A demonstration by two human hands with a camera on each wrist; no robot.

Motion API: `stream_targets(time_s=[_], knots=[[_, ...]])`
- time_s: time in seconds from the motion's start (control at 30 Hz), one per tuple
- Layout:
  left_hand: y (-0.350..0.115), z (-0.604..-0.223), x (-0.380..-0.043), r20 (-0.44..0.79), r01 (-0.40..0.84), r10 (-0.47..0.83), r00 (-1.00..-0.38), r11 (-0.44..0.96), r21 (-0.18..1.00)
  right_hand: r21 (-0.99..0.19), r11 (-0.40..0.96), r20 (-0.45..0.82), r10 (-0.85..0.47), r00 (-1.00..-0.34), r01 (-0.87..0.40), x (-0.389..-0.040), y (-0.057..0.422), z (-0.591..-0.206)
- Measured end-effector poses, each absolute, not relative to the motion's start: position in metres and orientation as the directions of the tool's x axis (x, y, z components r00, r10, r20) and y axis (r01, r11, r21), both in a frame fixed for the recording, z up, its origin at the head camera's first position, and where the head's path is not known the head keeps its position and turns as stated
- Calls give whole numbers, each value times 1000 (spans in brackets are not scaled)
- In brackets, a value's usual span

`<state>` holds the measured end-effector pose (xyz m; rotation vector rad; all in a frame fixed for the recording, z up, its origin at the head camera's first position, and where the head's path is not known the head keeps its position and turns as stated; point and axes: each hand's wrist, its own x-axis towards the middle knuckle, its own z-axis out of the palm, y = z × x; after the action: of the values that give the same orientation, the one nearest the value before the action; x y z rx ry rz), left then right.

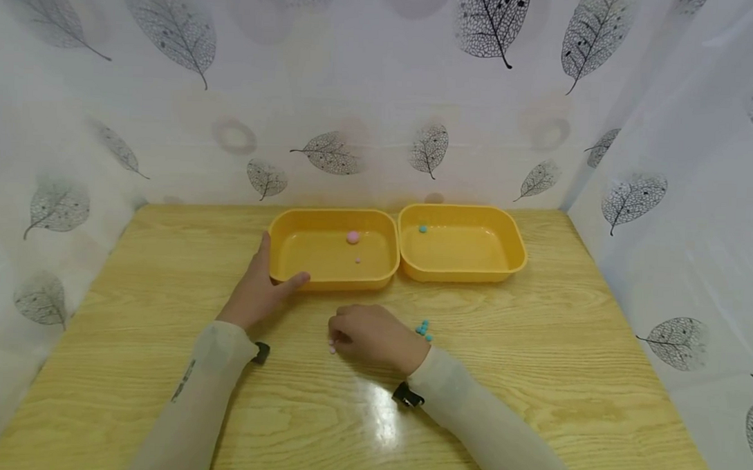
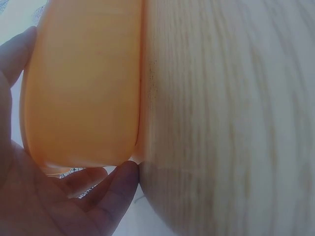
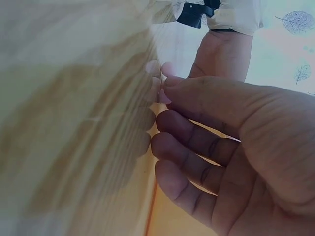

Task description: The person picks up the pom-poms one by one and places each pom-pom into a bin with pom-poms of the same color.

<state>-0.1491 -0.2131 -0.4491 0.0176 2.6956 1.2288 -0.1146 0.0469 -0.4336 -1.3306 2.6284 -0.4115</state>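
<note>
My left hand rests at the near left corner of the left yellow tray, its thumb along the front wall and fingers at the left end. In the left wrist view, fingertips touch the tray's end. Over the tabletop, my right hand points down with bent fingers. In the right wrist view, its thumb and forefinger pinch at a small pink ball, partly hidden; another pink ball lies just beside the thumb. Inside the left tray are a larger pink ball and a tiny pink one.
A second yellow tray stands against the first one's right side, with a teal ball in it. Several small teal balls lie on the wooden table beside my right wrist. Leaf-patterned sheeting surrounds the table's back and sides.
</note>
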Motion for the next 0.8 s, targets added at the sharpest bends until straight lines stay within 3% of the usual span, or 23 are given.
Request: stream_targets(time_s=[0.8], knots=[[-214, -450, -151, -166, -64, 94, -982, 661, 748, -303, 590, -22, -789, -614, -748, -116, 47, -432]])
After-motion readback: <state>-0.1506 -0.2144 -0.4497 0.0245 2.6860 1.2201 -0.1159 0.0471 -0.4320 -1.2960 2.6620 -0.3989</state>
